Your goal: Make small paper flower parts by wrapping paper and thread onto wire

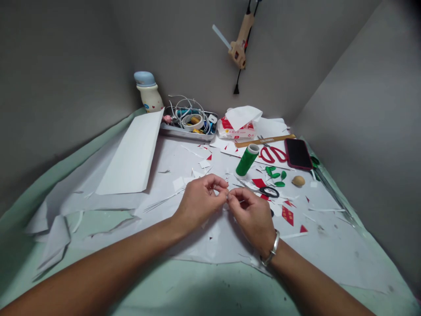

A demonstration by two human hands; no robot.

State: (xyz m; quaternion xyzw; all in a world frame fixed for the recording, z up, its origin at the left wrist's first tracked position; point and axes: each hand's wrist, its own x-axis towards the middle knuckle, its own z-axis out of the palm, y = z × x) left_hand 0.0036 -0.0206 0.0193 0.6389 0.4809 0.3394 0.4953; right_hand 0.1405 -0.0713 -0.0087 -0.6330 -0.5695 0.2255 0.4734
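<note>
The pale green desk, much of it under white paper, spreads around the green spool. Behind and left of the spool sits a metal tray. In front of the spool, the left hand and right hand meet, each in a narrow pinch — whatever they grip is too small to make out. Black-handled scissors lie just in front of the spool, partly behind the right hand; thin wires rest to its left, beside the left hand — and small green pieces to its right.

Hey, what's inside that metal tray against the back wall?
The metal tray holds looped white cord, a white ring-shaped roll, and some blue and yellow items. Its bottom, and anything beneath them, is covered.
</note>
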